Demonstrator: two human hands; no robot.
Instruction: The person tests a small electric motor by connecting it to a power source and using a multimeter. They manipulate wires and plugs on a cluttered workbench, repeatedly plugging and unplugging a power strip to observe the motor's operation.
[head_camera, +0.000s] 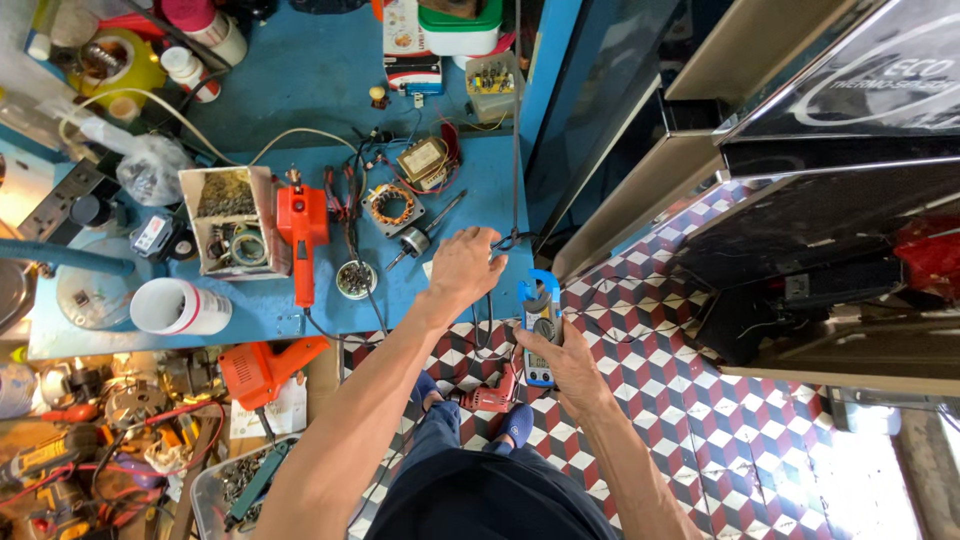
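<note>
- Right hand (560, 350), low in the middle of the frame, has its fingers wrapped around a blue clamp meter (540, 325), held upright over the checkered floor (700, 400) just past the bench edge
- Clamp meter's jaws at its top look closed in a ring, just below a dark cable (516, 120) that hangs down along the bench's right edge
- Left hand (465, 265), just up and left of the meter, rests palm down on the blue workbench (300, 80) at its right corner, fingers bent over thin dark wires (505, 242); whether it pinches them I cannot tell
- Left of that hand on the bench lie a small motor shaft (415, 240), a copper-wound stator (388, 206) and a small transformer (424, 160)
- Farther left sit an orange heat gun (303, 240), an open cardboard box (232, 220) and a white cup on its side (180, 306)
- At the lower middle a red drill (490, 398) lies on the floor by the person's blue shoes (517, 425)
</note>
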